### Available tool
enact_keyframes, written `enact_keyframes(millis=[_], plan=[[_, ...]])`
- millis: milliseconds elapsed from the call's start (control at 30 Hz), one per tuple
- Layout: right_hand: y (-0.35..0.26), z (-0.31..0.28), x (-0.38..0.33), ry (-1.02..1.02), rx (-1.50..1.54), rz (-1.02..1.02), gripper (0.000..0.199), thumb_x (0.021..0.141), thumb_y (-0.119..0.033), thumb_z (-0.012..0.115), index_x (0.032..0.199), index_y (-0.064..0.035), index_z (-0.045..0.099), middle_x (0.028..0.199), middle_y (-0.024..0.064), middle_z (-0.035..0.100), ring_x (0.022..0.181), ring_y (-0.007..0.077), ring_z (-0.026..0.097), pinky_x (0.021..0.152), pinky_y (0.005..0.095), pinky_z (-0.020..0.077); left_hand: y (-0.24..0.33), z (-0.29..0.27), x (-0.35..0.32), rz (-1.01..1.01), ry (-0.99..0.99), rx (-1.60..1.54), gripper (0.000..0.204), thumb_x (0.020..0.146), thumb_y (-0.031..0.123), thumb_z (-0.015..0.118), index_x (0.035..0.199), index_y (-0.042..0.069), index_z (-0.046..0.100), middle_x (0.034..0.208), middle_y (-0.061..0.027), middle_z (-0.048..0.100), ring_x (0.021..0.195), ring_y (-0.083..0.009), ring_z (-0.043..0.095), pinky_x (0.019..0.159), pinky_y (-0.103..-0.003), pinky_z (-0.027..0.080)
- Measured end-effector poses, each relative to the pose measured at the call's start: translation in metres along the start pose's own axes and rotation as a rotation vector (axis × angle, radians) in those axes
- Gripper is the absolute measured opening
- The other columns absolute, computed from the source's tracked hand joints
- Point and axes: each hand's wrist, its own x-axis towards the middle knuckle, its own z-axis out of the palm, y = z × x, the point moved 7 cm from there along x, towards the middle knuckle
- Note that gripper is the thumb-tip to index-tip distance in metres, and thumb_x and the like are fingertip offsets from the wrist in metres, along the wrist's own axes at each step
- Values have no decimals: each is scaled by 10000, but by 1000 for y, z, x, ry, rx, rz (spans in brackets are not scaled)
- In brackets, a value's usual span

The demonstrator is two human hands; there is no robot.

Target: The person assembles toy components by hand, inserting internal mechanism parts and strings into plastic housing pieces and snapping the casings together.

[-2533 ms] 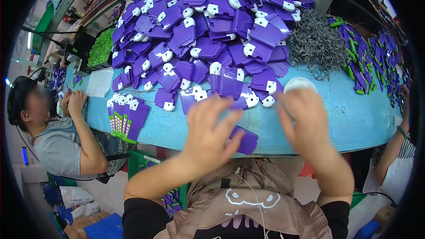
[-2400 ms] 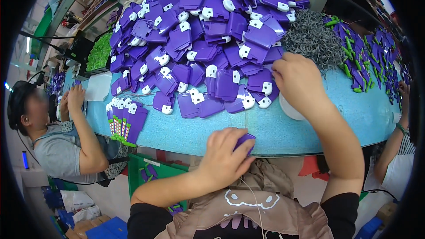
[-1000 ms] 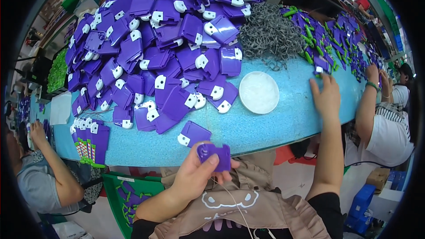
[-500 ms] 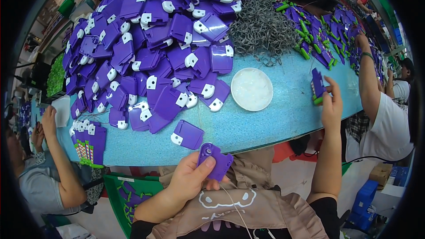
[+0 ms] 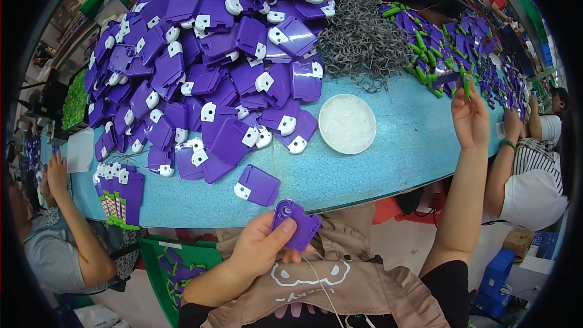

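Observation:
My left hand (image 5: 258,246) is closed on a purple plastic panel (image 5: 300,225) with a round hole in its upper corner, held near the table's front edge. Out to the right, my right hand (image 5: 471,120) has its fingertips around a purple-and-green piece (image 5: 466,84), at the near edge of a heap of similar purple-and-green pieces (image 5: 428,54). One purple panel with a white corner (image 5: 258,185) lies alone just beyond my left hand. Behind it rises a large heap of purple panels with white corners (image 5: 212,79).
On the blue tabletop (image 5: 346,176) stand a round white dish (image 5: 347,124) of whitish stuff and a tangle of small grey rings (image 5: 364,39). Several finished-looking pieces (image 5: 121,194) lie left. A green bin (image 5: 159,279) sits below. Co-workers (image 5: 528,176) sit on both sides.
My right hand has moved up and to the right with the purple-and-green piece, reaching the heap. My left hand stays put with its panel. The right co-worker's arm has drawn lower.

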Motion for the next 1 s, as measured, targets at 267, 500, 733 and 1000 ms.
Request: enact_keyframes(millis=[267,500,733,1000], plan=[[3,-5,-1,49,-136,-106,403,842,-20,461,1235,41,398,1031,122,533,849,154,521,680,242,428,6,-2,5,-4,-19,12,293,932,258,443,1000,-17,519,798,-141,648,564,-101,575,474,-198,424],[-7,-4,-24,64,-176,-152,390,825,-29,470,1205,40,423,983,100,546,802,139,505,674,241,414,7,5,11,-16,-58,24,289,931,248,447,1030,-15,514,838,-135,644,600,-106,580,492,-206,433],[-11,26,-62,-134,15,-122,390,784,-24,460,1171,15,480,1071,115,510,721,129,386,643,245,332,20,25,28,47,-132,124,325,927,184,448,1186,-8,407,1089,-134,569,834,-131,579,655,-243,479],[1,114,-130,-247,-103,-37,270,751,-118,565,1000,-27,514,903,102,495,580,134,454,515,266,363,48,72,46,190,-197,292,548,848,111,577,1301,2,288,1211,-122,473,1083,-178,480,908,-307,384]])
